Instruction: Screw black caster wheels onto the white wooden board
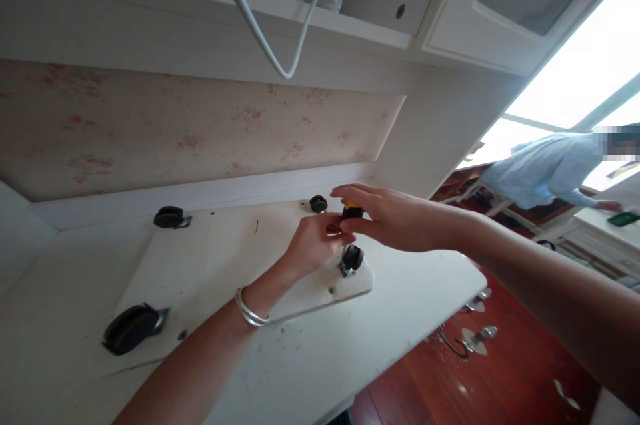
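Note:
A white board [220, 258] lies on the white desk with casters on its upper face. My right hand [385, 215] is closed around the short black-and-yellow handle of a screwdriver [353, 212], held over the board's right part. Right beside it, my left hand [317, 245], with silver bangles at the wrist, has its fingers pinched together below the handle; what they hold is hidden. One black caster [353, 257] stands just below my fingers, and another caster [318, 204] is just behind them. Two more sit at the left: a rear caster [169, 216] and a front caster [133, 330].
Overhead, a white cable [285, 72] hangs from a shelf [360, 22]. Flowered wallpaper [245, 122] covers the wall behind the desk [400, 292]. At the right, a person in light blue [540, 168] leans by a window. Lamp-like fittings [475, 340] show over the red floor [420, 378].

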A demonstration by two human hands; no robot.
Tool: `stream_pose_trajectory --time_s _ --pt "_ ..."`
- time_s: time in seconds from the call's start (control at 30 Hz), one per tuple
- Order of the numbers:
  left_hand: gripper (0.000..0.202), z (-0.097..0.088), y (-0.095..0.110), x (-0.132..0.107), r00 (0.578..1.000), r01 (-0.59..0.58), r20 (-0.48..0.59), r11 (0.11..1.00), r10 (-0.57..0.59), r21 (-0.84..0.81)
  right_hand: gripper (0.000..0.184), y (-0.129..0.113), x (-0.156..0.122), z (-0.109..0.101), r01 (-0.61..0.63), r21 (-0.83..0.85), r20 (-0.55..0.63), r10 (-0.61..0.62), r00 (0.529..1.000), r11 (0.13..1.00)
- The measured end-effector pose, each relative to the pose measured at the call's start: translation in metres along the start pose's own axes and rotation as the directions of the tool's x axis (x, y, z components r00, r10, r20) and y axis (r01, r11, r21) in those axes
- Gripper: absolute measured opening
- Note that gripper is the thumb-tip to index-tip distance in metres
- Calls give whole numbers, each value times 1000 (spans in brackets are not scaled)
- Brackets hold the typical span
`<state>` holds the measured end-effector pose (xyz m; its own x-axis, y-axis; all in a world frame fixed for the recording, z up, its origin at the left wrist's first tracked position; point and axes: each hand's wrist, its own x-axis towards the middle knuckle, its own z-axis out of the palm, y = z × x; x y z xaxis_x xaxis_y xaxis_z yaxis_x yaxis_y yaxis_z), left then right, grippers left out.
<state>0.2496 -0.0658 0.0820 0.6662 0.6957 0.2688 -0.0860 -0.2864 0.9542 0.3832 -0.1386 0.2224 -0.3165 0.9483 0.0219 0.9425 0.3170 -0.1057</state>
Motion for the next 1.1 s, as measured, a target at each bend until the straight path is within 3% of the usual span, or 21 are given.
stream_pose_trajectory --time_s 0.07,0.2,0.27,0.4,0.47,0.57,0.63,0.73,0.8,0.87,0.97,1.03,1.1 --pt "13 -1 1 0 999 -7 38 1000 8 -16 33 4 -1 2 30 82 -6 -30 1000 996" --pt "21 1 2 -4 1000 -7 0 1000 7 30 28 3 -2 8 -188 -15 -169 183 969 982" --pt "22 5 1 -7 999 10 -52 998 -7 61 32 0 -2 12 -221 -39 -217 208 954 975" --pt "9 7 -2 -4 999 39 -19 999 -39 36 41 3 -3 15 -46 165 -100 63 993 985" --pt "12 4 -2 0 998 44 52 999 -44 8 43 6 -4 16 -42 257 -77 63 995 965" --pt "19 -1 0 2 994 38 106 999 -37 -6 34 5 -3 21 -208 141 -197 233 952 968" --pt "22 -2 3 0 997 37 61 999 -37 9 38 0 -1 25 -274 24 -296 269 917 961" --pt "15 0 5 -4 999 47 4 999 -47 25 36 -5 -1 26 -169 64 -272 180 945 984" --pt "7 -1 5 -2 998 48 46 999 -48 7 37 -3 -2 24 -16 191 -189 53 980 981" --pt "6 -3 5 1 993 42 114 999 -40 -15 38 1 -3 22 53 321 -113 -18 993 945" --pt "8 -4 6 3 990 30 135 999 -28 -13 26 4 -3 24 -78 308 -137 125 983 948" --pt "13 -2 7 0 997 20 72 1000 -22 18 25 0 -3 28 -195 173 -260 236 936 965" --pt "17 1 8 -4 1000 20 -3 998 -20 55 29 -4 -3 31 -248 68 -341 256 904 966"
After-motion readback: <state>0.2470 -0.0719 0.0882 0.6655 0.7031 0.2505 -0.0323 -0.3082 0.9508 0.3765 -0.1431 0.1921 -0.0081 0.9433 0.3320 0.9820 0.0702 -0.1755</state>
